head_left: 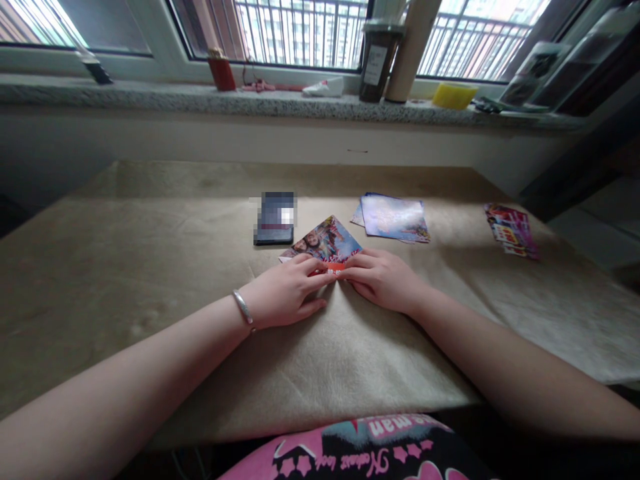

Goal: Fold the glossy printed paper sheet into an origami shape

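Note:
A colourful printed sheet of paper (331, 239) lies on the table in front of me, folded so that its far part comes to a point. My left hand (287, 290) covers its near left edge, fingers pressed together on the paper. From the other side, my right hand (383, 277) grips the near right edge. The fingertips of both hands almost meet at a red-orange strip along the near edge. The undersides of the fingers and the near corners of the paper are hidden.
Behind the paper lies a dark rectangular object (275, 220), blurred out. Similar printed sheets (395, 217) rest to the right, and pink-red printed pieces (513, 231) sit at the far right. A brown cloth covers the table (175, 260). On the windowsill (165, 97) stands a dark lidded container (377, 63).

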Available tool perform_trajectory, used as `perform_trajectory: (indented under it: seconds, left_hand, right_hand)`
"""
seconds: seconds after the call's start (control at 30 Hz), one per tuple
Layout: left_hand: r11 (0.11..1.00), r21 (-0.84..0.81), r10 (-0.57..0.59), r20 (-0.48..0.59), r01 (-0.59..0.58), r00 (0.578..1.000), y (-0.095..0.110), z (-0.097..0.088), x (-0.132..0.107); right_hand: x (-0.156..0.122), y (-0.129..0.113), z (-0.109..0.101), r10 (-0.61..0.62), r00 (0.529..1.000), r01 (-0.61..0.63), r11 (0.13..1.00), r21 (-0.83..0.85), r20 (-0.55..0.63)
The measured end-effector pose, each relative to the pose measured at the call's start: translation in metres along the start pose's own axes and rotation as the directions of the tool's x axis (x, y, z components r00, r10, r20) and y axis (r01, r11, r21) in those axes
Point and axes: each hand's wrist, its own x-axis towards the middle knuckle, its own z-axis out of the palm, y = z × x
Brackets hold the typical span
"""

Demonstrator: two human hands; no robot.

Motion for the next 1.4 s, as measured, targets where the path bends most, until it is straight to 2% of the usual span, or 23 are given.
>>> perform_trajectory:
  seconds: [0.37,0.63,0.87,1.2,1.4]
  left_hand:
    - [0.999,0.042,-0.002,0.0,0.002,1.0,0.001,-0.001,-0.002]
    - [0.998,0.058,-0.006,0.0,0.006,1.0,0.002,-0.002,-0.001]
    - [0.998,0.066,0.002,-0.003,-0.002,1.0,0.002,-0.002,0.0]
    - [0.996,0.092,0.026,-0.033,-0.023,0.999,0.0,0.001,-0.003]
    - [0.997,0.076,0.018,-0.011,-0.017,1.0,-0.001,0.002,-0.002]
  right_hand:
    - [0.004,0.0,-0.006,-0.026,0.998,0.035,0.99,-0.137,0.064]
    - [0.002,0.003,-0.014,0.011,0.996,0.002,0.989,-0.149,0.086]
    - [-0.001,0.008,-0.019,0.017,0.996,-0.009,0.996,-0.085,0.086]
    - [-0.008,0.015,-0.021,0.025,0.995,-0.013,0.993,-0.115,0.102]
    - [-0.01,0.017,-0.023,0.06,0.991,-0.041,0.988,-0.15,0.123]
